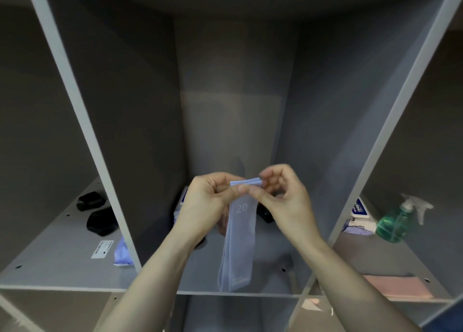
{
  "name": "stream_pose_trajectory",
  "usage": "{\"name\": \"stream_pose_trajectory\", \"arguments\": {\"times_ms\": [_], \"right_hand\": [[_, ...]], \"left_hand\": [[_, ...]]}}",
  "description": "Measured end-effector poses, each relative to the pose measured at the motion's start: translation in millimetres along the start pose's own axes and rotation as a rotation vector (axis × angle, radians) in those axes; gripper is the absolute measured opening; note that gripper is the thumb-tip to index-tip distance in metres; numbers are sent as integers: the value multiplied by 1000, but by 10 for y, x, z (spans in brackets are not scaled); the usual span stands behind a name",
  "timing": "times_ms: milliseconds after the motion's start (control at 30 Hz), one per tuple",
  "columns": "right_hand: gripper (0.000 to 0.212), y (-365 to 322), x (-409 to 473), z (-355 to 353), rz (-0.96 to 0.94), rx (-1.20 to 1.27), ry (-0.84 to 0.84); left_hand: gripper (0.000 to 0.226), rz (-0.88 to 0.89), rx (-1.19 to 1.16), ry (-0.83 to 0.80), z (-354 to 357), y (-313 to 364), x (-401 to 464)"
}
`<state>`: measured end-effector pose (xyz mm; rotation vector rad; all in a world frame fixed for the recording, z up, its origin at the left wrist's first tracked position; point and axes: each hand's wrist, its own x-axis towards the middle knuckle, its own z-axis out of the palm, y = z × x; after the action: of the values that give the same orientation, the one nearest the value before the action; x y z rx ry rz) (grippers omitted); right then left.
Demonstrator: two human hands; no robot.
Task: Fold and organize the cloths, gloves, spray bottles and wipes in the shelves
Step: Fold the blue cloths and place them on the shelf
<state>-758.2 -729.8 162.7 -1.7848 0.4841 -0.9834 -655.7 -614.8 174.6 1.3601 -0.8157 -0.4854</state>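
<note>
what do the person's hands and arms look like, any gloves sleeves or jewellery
Both arms are bare as far up the forearms as the frame shows; no sleeve is visible. The left hand and the right hand wear no gloves, and no ring, watch or bracelet shows on either. Fingernails look short and unpainted.

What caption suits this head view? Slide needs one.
Both hands pinch a bag before grey shelves.

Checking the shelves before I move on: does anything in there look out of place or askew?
Yes. A bluish cloth sits bunched against the divider in the left compartment, unfolded. The green spray bottle in the right compartment leans instead of standing upright. Both hands, left hand and right hand, pinch the pale blue packet.
</note>
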Motion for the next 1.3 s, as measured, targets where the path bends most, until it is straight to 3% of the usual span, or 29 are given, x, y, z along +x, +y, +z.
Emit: {"name": "stream_pose_trajectory", "arguments": {"times_ms": [67, 133, 200, 267, 333, 433, 500, 567, 600, 700, 867, 1133, 1300], "right_hand": [[43, -32, 46, -58, -146, -285, -87], [38, -112, 99, -99, -210, -424, -202], [21, -192, 122, -97, -159, -415, -244], [8, -225, 117, -76, -166, -462, -215], [4, -240, 90, -62, -202, -511, -182], [10, -250, 52, -56, -178, -379, -151], [12, -224, 66, -61, -169, -355, -120], [12, -179, 100, -81, -127, -355, -127], [11, -162, 112, -92, -82, -325, -150], [11, -152, 135, -147, 61, -185, -217], [4, -157, 109, -277, 107, -212, -335], [14, 76, -126, -673, 216, -146, -59], [13, 264, -398, -865, 273, -151, 95]], "left_hand": [[7, 4, 4, 15, 3, -45, 21], [6, 28, 9, 18, 17, -55, 15], [6, 59, -1, 51, 35, -74, 11], [21, 61, -56, 45, 48, -135, 9], [42, 39, -118, -36, 48, -234, 15], [61, -88, -271, -235, 41, -445, -3], [42, -148, -221, -334, 62, -510, -35], [10, -162, -121, -345, 104, -548, -48], [6, -168, -103, -347, 127, -540, -48], [18, -159, -71, -387, 156, -515, -28], [14, -202, -17, -508, 139, -504, -62], [30, -391, 259, -703, -79, -915, -263], [21, -504, 279, -897, -269, -1066, -306]]}}
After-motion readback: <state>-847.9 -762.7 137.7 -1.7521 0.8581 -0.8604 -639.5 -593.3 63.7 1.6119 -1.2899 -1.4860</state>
